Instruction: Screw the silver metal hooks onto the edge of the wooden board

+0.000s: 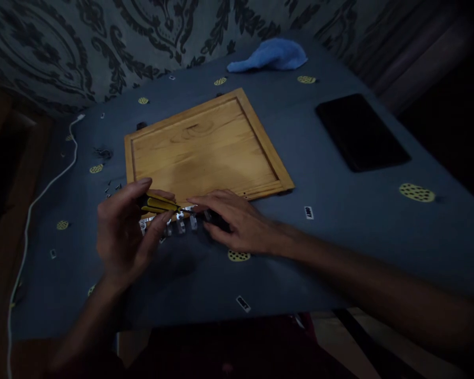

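A screwdriver (161,204) with a yellow and black handle is in my left hand (122,237), its fingers closed round the handle. The shaft points right, to a row of shiny metal hooks (181,223) at the near edge of a framed wooden panel (197,152). My right hand (240,221) lies at the right end of this row, thumb below and fingers above, closed round the hooks' end. Its fingertips and the screwdriver's tip are partly hidden there. The panel lies flat and slightly turned on the table.
Small dark screws (112,188) lie left of the panel, near a little dark tangle (102,153). A black tablet-like slab (361,131) is at right, a blue cloth (274,54) at the back. A white cable (47,185) runs down the left of the blue table cover (339,252).
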Available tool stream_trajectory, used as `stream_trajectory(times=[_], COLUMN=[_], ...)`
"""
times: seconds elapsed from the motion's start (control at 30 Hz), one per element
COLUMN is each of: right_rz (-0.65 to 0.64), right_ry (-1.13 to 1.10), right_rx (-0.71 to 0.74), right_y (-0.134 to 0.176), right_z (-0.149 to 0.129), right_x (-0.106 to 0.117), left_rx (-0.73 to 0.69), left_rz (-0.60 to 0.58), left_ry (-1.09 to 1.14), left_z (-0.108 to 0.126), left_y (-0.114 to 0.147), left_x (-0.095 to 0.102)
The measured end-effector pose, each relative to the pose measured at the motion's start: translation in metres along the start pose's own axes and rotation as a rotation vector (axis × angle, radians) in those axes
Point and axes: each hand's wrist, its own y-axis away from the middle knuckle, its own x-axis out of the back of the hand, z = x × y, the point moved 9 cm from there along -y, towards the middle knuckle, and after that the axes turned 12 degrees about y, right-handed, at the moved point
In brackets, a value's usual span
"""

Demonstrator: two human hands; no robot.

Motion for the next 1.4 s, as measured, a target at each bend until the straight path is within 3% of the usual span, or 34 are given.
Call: stream_trajectory(times=[0.13,0.33,0.73,1.13,1.4], right_rz=[-0.013,-0.002,-0.027,-0.041,-0.042], right_ry=[0.008,0.016,0.009,0.014,0.029], right_rx=[-0.019,-0.006,-0.032,-0.029,-0.024], right_y=[0.0,0.002,0.001,0.001,0.0], right_z=[0.001,0.001,0.003,0.002,0.002], right_x=[-0.001,0.0,-0.001,-0.002,-0.003], left_rx=[0.031,-0.045,0.052,0.035,-0.043], left_rz=[-0.005,0.1,0.049,-0.012,0.043], left_ry=[-0.01,-0.02,0.015,-0.027,-0.081], left_z=[-0.002,0.005,-0.003,-0.009,-0.006], left_y=[-0.003,-0.01,-0.004,0.0,0.003], left_x=[0.0,0.012,0.005,0.002,0.008])
